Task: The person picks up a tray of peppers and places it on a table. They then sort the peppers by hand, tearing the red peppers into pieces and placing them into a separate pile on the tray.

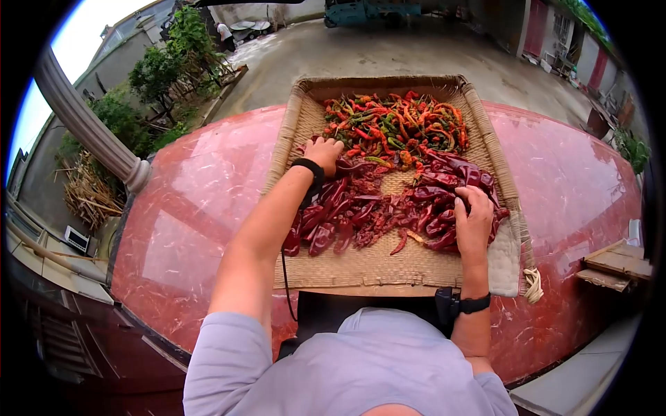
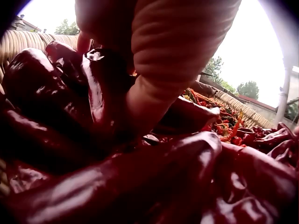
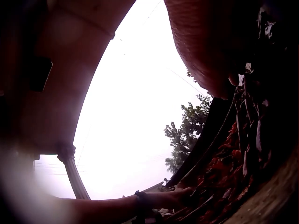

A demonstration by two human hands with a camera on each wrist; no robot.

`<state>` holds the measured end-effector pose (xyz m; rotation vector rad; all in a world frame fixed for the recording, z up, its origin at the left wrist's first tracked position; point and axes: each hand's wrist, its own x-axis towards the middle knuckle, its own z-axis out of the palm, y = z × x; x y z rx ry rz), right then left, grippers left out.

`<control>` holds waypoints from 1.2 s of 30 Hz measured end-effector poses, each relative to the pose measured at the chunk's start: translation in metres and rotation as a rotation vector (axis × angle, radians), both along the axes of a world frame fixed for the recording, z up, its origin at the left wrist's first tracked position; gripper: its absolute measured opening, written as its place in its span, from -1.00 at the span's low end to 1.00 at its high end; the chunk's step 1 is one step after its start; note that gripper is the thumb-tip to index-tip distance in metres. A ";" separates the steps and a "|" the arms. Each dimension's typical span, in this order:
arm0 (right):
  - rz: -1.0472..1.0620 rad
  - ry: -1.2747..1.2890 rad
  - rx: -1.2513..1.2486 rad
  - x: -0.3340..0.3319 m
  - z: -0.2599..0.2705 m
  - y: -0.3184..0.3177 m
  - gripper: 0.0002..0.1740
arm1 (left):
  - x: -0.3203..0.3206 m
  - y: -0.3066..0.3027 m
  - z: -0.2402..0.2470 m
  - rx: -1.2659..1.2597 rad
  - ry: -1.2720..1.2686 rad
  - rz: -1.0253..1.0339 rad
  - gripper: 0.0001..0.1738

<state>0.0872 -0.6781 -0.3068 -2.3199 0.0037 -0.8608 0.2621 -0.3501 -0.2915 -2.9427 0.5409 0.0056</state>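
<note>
Large glossy dark red peppers (image 1: pixel 322 236) lie in a woven tray (image 1: pixel 333 274), in a heap at the left and another at the right. At the left heap's far end, my left hand (image 1: pixel 322 154) reaches in among them. The left wrist view shows its thumb (image 2: pixel 152 100) and fingers gripping a dark red pepper (image 2: pixel 96 88). My right hand (image 1: pixel 474 216) lies over the right heap, fingers bent down onto the peppers (image 1: pixel 437 191). Its fingertips are partly hidden, and I cannot tell whether they hold a pepper. In the right wrist view that hand (image 3: pixel 205 51) is dark.
Smaller red, orange and green chilies (image 1: pixel 395 128) fill the tray's far end. Crumpled dried red bits (image 1: pixel 374 215) lie between the two heaps. The tray sits on a red marble-patterned table (image 1: pixel 180 229). A fluted column (image 1: pixel 90 118) stands at the left, and wooden boards (image 1: pixel 617 263) at the right.
</note>
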 end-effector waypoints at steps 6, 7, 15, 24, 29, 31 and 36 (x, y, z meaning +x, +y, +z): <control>-0.003 -0.031 0.010 0.003 -0.003 -0.004 -0.77 | -0.042 0.015 0.017 -0.039 -0.159 -0.154 -0.58; 0.012 -0.035 0.000 0.003 -0.001 -0.004 -0.77 | -0.053 0.017 0.024 -0.051 -0.129 -0.163 -0.56; 0.034 -0.010 -0.069 -0.002 0.004 0.002 -0.81 | -0.084 0.032 0.047 -0.131 0.401 -0.136 -0.10; 0.064 -0.061 0.001 -0.005 0.010 0.004 -0.81 | 0.017 0.028 0.025 -0.125 0.151 0.042 -0.13; 0.058 -0.013 0.039 -0.007 0.008 -0.002 -0.83 | 0.022 0.012 0.002 -0.030 -0.005 0.149 -0.36; 0.058 0.009 0.048 -0.007 0.008 -0.001 -0.83 | 0.017 0.008 0.009 0.025 -0.019 0.176 -0.56; 0.076 0.000 0.025 -0.004 0.005 0.002 -0.84 | 0.012 0.019 0.005 -0.047 -0.035 0.178 -0.60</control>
